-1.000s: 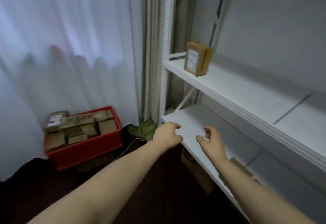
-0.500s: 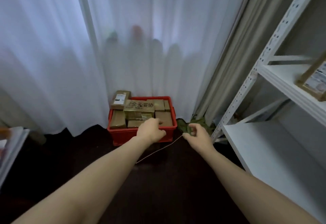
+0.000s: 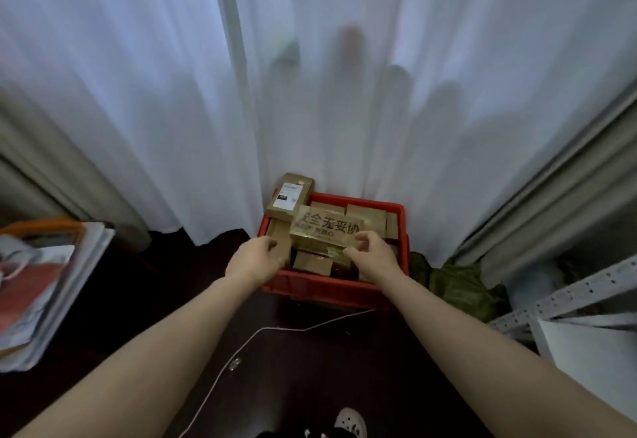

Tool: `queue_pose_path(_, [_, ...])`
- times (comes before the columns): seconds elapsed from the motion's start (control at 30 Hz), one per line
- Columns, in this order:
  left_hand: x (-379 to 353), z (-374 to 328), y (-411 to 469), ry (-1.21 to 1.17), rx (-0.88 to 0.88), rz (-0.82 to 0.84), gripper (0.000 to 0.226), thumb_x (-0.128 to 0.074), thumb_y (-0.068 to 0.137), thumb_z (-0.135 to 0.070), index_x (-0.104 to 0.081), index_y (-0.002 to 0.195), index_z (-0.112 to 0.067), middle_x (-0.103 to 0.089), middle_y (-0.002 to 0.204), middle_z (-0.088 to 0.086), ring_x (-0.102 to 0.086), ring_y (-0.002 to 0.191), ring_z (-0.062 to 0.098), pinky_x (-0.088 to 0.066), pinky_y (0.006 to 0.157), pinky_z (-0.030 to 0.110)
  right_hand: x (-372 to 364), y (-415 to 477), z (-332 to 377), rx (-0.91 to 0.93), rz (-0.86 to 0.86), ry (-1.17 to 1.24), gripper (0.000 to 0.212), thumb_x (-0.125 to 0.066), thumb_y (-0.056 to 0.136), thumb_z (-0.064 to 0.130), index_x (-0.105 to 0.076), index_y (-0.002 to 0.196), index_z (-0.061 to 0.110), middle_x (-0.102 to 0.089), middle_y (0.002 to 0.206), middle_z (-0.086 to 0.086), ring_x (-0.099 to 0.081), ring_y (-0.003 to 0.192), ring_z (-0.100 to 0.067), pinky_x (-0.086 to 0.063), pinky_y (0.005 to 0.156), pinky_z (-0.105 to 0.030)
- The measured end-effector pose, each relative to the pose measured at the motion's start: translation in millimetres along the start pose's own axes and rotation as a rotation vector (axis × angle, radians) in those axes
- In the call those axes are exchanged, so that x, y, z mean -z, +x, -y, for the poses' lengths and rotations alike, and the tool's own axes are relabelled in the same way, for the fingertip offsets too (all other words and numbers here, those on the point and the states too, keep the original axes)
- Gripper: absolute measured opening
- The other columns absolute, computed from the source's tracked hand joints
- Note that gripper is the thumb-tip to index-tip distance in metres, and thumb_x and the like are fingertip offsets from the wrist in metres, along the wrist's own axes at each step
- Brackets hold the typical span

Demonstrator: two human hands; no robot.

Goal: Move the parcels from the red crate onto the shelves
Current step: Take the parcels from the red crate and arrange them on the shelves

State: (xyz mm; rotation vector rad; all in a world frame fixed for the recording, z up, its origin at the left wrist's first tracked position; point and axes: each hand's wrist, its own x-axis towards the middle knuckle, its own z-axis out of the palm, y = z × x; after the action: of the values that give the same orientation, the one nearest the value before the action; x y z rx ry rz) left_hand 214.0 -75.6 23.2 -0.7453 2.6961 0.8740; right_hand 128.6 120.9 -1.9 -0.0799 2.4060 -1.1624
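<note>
The red crate stands on the dark floor against the white curtain, filled with several brown parcels. On top lies a long parcel with large black printing. My right hand pinches that parcel's right end, thumb below and fingers over the edge. My left hand hovers at the crate's left side, its fingers loosely curled against a plain brown parcel, a small gap from the printed one. A labelled parcel leans out over the crate's back left corner. The white shelf shows at the lower right.
A green cloth lies between the crate and the shelf's perforated upright. A white cable runs across the floor in front of the crate. A pile of bags and papers sits at the left. My shoe is at the bottom.
I have turned from the shelf to the crate and come closer. Both hands moved forward over it, and my right hand has closed on the printed parcel's end.
</note>
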Motion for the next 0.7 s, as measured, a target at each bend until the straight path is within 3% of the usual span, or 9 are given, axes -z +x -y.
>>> queue_pose_path(0.17, [9, 22, 55, -0.048, 0.103, 0.027, 0.048, -0.064, 0.084, -0.031, -0.057, 0.129, -0.017, -0.062, 0.126, 0.003, -0.057, 0.116, 0.022, -0.046, 0.095, 0.034, -24, 72, 28, -0.053, 0.079, 0.025, 0.046, -0.060, 0.091, 0.024, -0.046, 0.133, 0.014, -0.049, 0.112, 0.002, -0.049, 0.101, -0.012, -0.043, 0.085, -0.026])
queue_pose_path(0.27, [18, 35, 106, -0.039, 0.109, 0.044, 0.048, -0.062, 0.085, -0.027, -0.055, 0.131, -0.016, -0.060, 0.127, 0.004, -0.057, 0.116, 0.022, -0.047, 0.094, 0.034, -41, 123, 47, -0.091, 0.081, 0.072, 0.044, -0.060, 0.091, 0.021, -0.047, 0.132, 0.013, -0.054, 0.120, -0.002, -0.055, 0.107, -0.016, -0.049, 0.094, -0.034])
queue_pose_path(0.4, [26, 53, 178, -0.026, 0.113, 0.095, 0.043, -0.060, 0.085, -0.022, -0.057, 0.128, -0.017, -0.062, 0.124, 0.003, -0.057, 0.114, 0.022, -0.046, 0.088, 0.031, -64, 185, 65, -0.187, 0.041, 0.174, 0.041, -0.057, 0.092, 0.018, -0.047, 0.132, 0.012, -0.055, 0.125, -0.007, -0.059, 0.106, -0.021, -0.053, 0.085, -0.033])
queue_pose_path(0.5, [29, 62, 225, -0.037, 0.098, 0.133, 0.035, -0.059, 0.086, -0.020, -0.061, 0.121, -0.017, -0.065, 0.115, 0.003, -0.060, 0.107, 0.021, -0.046, 0.080, 0.029, -80, 238, 75, -0.254, 0.005, 0.227, 0.040, -0.055, 0.093, 0.016, -0.047, 0.132, 0.009, -0.057, 0.124, -0.011, -0.061, 0.102, -0.023, -0.053, 0.091, -0.040])
queue_pose_path(0.63, [28, 77, 279, -0.044, 0.114, 0.147, 0.034, -0.058, 0.089, -0.021, -0.060, 0.122, -0.016, -0.065, 0.116, 0.003, -0.060, 0.105, 0.020, -0.044, 0.076, 0.027, -106, 299, 80, -0.350, -0.031, 0.325, 0.039, -0.053, 0.094, 0.008, -0.047, 0.132, 0.002, -0.061, 0.104, -0.014, -0.060, 0.076, -0.018, -0.055, 0.081, -0.037])
queue_pose_path(0.7, [23, 85, 302, -0.062, 0.130, 0.162, 0.041, -0.059, 0.090, -0.022, -0.055, 0.130, -0.015, -0.062, 0.122, 0.003, -0.059, 0.110, 0.019, -0.042, 0.077, 0.024, -120, 326, 77, -0.396, -0.018, 0.369, 0.038, -0.051, 0.094, 0.004, -0.046, 0.132, 0.000, -0.061, 0.093, -0.013, -0.063, 0.079, -0.022, -0.055, 0.086, -0.041])
